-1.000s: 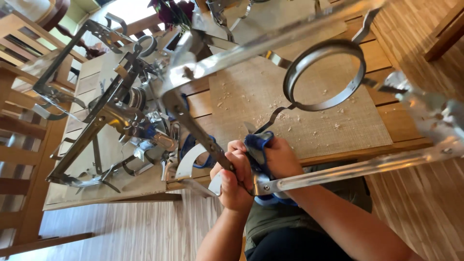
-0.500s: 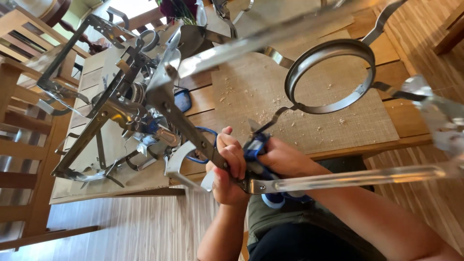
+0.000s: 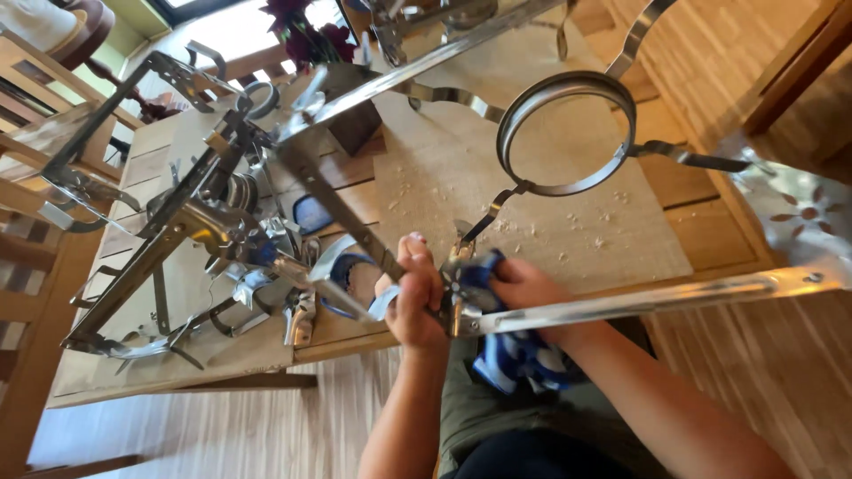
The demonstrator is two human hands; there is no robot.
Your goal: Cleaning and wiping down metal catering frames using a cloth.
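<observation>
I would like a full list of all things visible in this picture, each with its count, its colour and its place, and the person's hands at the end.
metal frame: one, shiny silver, large, held up across the middle of the view above the table
metal ring: one, silver, part of the frame, upper right
cloth: one, blue and white, pressed on the frame at the lower centre
wooden table: one, light brown, under the frame
woven mat: one, beige, on the table, with small light scraps on it
flowers: one bunch, dark red, top centre
wooden chair: one, light brown, far left
left hand: grips a frame bar
right hand: holds the cloth against the frame
</observation>
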